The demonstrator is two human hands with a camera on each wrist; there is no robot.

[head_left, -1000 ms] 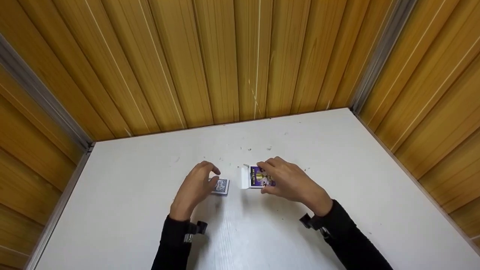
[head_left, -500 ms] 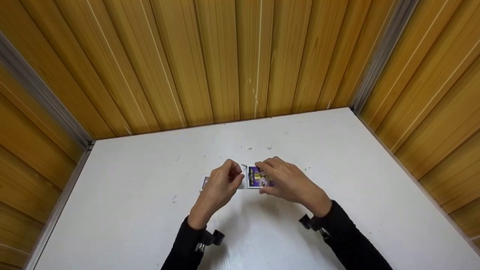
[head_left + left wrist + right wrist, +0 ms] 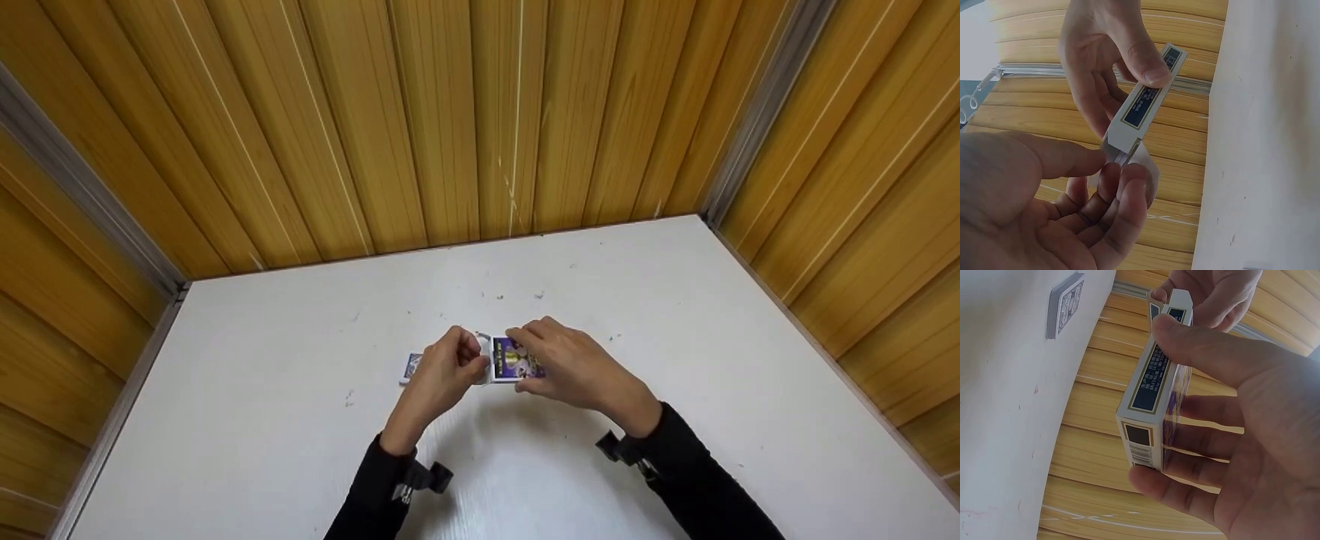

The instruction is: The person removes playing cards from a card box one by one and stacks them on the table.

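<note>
A small white playing-card box with a purple printed front (image 3: 508, 360) is held above the table. My right hand (image 3: 581, 367) grips it by its long sides, thumb on one narrow side and fingers on the other, as the right wrist view shows. My left hand (image 3: 439, 375) has its thumb and fingertips at the box's open left end, pinching around the white end flap (image 3: 1150, 169). Inside that end, a thin pale edge shows between the fingers in the left wrist view. A stack of blue-backed playing cards (image 3: 1067, 306) lies on the table, partly hidden behind the left hand in the head view.
The white table (image 3: 262, 420) carries small dark marks and specks. Wood-patterned panel walls (image 3: 435, 135) with grey metal corner strips stand at its back and both sides. Black wrist mounts (image 3: 424, 480) sit on both sleeves.
My left hand has moved right from over the card stack to the box's open end and pinches at the flap. The box, in my right hand, has shifted slightly left.
</note>
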